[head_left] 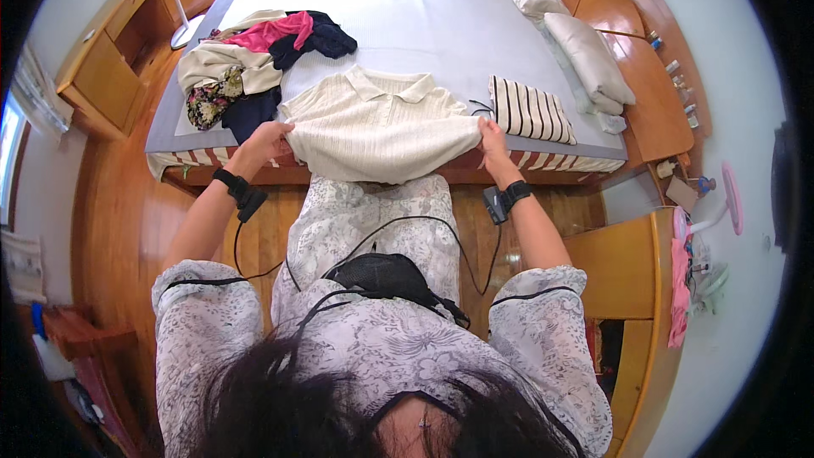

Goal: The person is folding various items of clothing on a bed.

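A cream knit polo shirt [381, 127] lies at the near edge of the bed, its collar pointing away from me and its lower part drawn toward me. My left hand [270, 142] is closed on the shirt's left side, and my right hand [490, 141] pinches the right side. Between both hands the fabric hangs slightly over the bed's edge. Just right of the shirt is a folded striped cloth [530, 110], white with dark lines. To the left sits a heap of clothes [242, 64] with pink, navy, cream and floral pieces.
The bed [407, 8] has a pale sheet. Two pillows [589, 59] rest along its right side, by a wooden headboard [653, 110] with small bottles. A standing fan [176, 0] and wooden desk [114, 76] are at far left. Cables [424, 219] run between my wrist devices.
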`<state>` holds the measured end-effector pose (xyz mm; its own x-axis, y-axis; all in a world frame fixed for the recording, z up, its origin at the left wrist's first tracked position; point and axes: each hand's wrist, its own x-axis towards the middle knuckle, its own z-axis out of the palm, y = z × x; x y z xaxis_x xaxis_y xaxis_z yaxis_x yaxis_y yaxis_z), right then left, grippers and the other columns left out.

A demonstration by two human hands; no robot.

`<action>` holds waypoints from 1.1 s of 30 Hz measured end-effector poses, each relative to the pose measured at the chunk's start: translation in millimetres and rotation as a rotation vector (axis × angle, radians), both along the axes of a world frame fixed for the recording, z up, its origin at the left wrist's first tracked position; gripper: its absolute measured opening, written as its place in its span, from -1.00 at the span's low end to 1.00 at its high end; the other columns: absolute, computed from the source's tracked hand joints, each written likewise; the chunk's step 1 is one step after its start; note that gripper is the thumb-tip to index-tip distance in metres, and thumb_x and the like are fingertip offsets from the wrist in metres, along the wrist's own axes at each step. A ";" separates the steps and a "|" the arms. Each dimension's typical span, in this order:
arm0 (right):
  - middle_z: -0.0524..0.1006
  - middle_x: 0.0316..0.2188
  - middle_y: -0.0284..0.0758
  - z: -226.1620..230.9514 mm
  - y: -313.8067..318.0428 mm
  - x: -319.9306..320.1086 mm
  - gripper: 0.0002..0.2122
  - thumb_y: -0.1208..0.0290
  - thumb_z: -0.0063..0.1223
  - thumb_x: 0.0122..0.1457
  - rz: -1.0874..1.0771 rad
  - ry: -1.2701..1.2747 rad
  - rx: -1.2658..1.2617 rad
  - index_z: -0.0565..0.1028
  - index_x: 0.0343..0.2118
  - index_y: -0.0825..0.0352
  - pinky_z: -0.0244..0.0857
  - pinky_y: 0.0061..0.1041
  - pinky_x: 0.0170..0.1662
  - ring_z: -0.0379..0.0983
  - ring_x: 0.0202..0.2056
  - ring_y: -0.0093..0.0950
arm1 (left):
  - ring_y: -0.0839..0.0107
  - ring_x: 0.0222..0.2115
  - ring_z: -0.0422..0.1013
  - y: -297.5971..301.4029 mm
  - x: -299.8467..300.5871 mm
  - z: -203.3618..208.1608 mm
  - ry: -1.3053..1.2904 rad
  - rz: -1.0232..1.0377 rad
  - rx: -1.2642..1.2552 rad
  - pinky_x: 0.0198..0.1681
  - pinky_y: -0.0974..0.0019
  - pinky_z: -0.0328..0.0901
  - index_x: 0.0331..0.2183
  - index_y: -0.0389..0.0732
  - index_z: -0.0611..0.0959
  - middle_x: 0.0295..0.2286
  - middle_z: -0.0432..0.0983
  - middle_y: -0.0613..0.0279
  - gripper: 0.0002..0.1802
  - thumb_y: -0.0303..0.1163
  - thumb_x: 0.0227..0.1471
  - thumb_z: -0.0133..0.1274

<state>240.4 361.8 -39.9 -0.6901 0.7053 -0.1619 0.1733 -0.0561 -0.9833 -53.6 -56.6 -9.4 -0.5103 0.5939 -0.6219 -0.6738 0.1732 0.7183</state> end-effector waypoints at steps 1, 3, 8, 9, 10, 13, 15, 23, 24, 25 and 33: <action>0.50 -0.33 -0.44 9.4 1.4 -3.2 -0.78 0.22 -0.11 0.23 -0.021 0.021 0.012 0.42 -0.24 0.27 0.30 -0.51 -0.21 0.41 -0.27 -0.58 | 0.24 -0.35 0.47 -3.8 -4.2 -3.3 -0.005 0.014 0.002 -0.23 0.14 0.35 -0.12 -0.41 0.39 -0.26 0.47 0.06 -0.66 -0.38 0.12 -0.12; 0.50 -0.33 -0.44 23.7 2.5 -4.8 -0.78 0.21 -0.10 0.23 -0.038 0.041 0.027 0.43 -0.27 0.27 0.29 -0.52 -0.21 0.41 -0.27 -0.59 | 0.29 -0.31 0.47 -8.1 -8.1 -5.8 -0.008 0.034 0.088 -0.17 0.21 0.36 -0.11 -0.38 0.38 -0.23 0.45 0.07 -0.68 -0.43 0.09 -0.10; 0.50 -0.35 -0.44 49.0 6.4 2.0 -0.78 0.22 -0.04 0.20 -0.057 0.139 -0.115 0.43 -0.27 0.28 0.27 -0.57 -0.22 0.41 -0.30 -0.60 | 0.33 -0.35 0.46 -2.1 -10.6 1.0 -0.044 0.005 0.166 -0.21 0.27 0.37 -0.17 -0.33 0.45 -0.25 0.47 0.13 -0.72 -0.38 0.09 -0.06; 0.51 -0.35 -0.43 54.8 9.0 4.3 -0.78 0.23 -0.03 0.20 -0.050 0.123 -0.089 0.44 -0.26 0.29 0.27 -0.58 -0.22 0.41 -0.31 -0.60 | 0.34 -0.32 0.45 1.0 -14.2 4.3 -0.024 -0.046 0.286 -0.16 0.28 0.36 -0.16 -0.32 0.45 -0.24 0.47 0.14 -0.73 -0.39 0.10 -0.06; 0.49 -0.38 -0.39 69.5 -6.1 -1.2 -0.77 0.27 -0.06 0.21 -0.085 0.156 -0.090 0.45 -0.27 0.37 0.25 -0.56 -0.25 0.38 -0.34 -0.59 | 0.34 -0.32 0.45 -2.3 -17.5 6.8 -0.023 -0.039 0.280 -0.16 0.28 0.36 -0.16 -0.32 0.45 -0.24 0.47 0.14 -0.73 -0.39 0.10 -0.06; 0.50 -0.36 -0.36 93.7 0.9 -4.7 -0.76 0.27 -0.03 0.20 -0.026 0.192 -0.059 0.44 -0.27 0.39 0.25 -0.56 -0.25 0.39 -0.34 -0.58 | 0.34 -0.19 0.40 2.4 -24.7 22.3 0.043 0.104 0.440 -0.04 0.23 0.28 -0.18 -0.33 0.45 -0.21 0.45 0.09 -0.77 -0.45 0.11 -0.10; 0.50 -0.36 -0.35 112.3 -3.2 -1.9 -0.75 0.28 0.01 0.17 -0.046 0.178 -0.094 0.45 -0.29 0.42 0.27 -0.55 -0.27 0.40 -0.34 -0.57 | 0.34 -0.14 0.36 -0.3 -26.1 34.2 -0.005 0.123 0.467 0.01 0.22 0.25 -0.18 -0.34 0.45 -0.19 0.44 0.07 -0.77 -0.45 0.11 -0.09; 0.52 -0.39 -0.32 136.9 -4.9 14.9 -0.70 0.30 0.14 0.06 0.181 -0.185 -0.048 0.46 -0.26 0.46 0.31 -0.57 -0.32 0.45 -0.38 -0.56 | 0.29 -0.26 0.47 -5.4 5.5 55.6 -0.171 -0.062 0.227 -0.16 0.22 0.42 -0.18 -0.40 0.42 -0.22 0.46 0.08 -0.69 -0.40 0.08 -0.01; 0.52 -0.40 -0.32 132.4 9.2 24.3 -0.73 0.35 0.12 0.05 0.173 -0.256 0.034 0.46 -0.27 0.47 0.32 -0.58 -0.33 0.44 -0.40 -0.57 | 0.30 -0.27 0.47 0.4 14.2 69.0 -0.119 -0.081 0.200 -0.18 0.23 0.42 -0.19 -0.39 0.43 -0.24 0.47 0.09 -0.70 -0.40 0.07 0.00; 0.52 -0.40 -0.32 131.9 5.7 21.8 -0.73 0.35 0.12 0.05 0.178 -0.258 0.029 0.46 -0.27 0.47 0.32 -0.58 -0.33 0.44 -0.40 -0.57 | 0.30 -0.27 0.47 -4.4 12.9 75.9 -0.121 -0.076 0.195 -0.18 0.23 0.42 -0.19 -0.39 0.43 -0.24 0.47 0.09 -0.70 -0.40 0.07 0.00; 0.48 -0.34 -0.28 139.9 30.4 -10.0 -0.58 0.37 0.10 0.05 0.079 -0.141 0.123 0.32 -0.07 0.50 0.27 -0.56 -0.32 0.38 -0.38 -0.53 | 0.41 -0.27 0.44 24.0 -50.7 84.5 0.008 -0.092 0.233 -0.21 0.28 0.38 -0.23 -0.15 0.50 -0.28 0.47 0.28 -0.72 -0.25 0.01 0.10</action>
<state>230.4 392.3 100.0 -0.7207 0.6703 -0.1769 0.3092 0.0824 -0.9474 -104.3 -32.6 75.1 -0.4520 0.7650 -0.4588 -0.6573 0.0621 0.7510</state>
